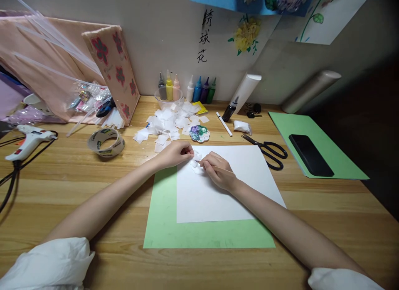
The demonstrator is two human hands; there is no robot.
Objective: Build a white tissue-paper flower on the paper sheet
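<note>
The 2 bare forearms slant inward from the lower corners, the left forearm [109, 202] rising rightward, the right forearm [280, 225] leftward. The left hand [177, 154] is bent in at the fingers, their tips drawn together; the right hand [218, 170], near it and slightly lower, curls in a pen-like grip.

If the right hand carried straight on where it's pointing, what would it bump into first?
The right hand would probably meet the white scraps between both hands first, then the left hand; depth is hard to judge.
</note>
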